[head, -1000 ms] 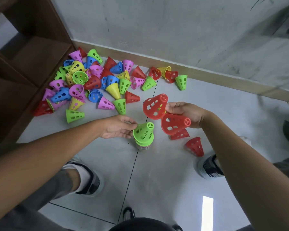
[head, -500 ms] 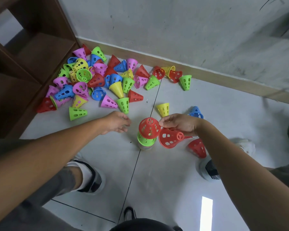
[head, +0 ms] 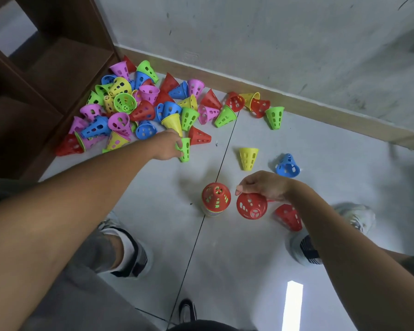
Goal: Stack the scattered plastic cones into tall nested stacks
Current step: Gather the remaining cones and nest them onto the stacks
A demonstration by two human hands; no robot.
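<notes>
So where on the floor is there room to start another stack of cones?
The bare tiles left of the stack, between it and the left shoe, are free. So is the stretch along the baseboard right of the green cone. It is crowded by the shelf, where the pile lies, and tight around the right hand with loose red cones.

Brightly coloured cones (head: 139,108) of smooth, perforated plastic are lying heaped at far left on a floor (head: 249,271) of pale, glossy tiles that are mirroring a strip of light near the right. A nested stack (head: 216,199) topped with red plastic is showing a slight sheen. A dark wooden shelf (head: 46,75) with a matt finish is standing at far left, beside a rough, scuffed grey wall (head: 273,44) edged with a tan skirting board (head: 320,108)
</notes>
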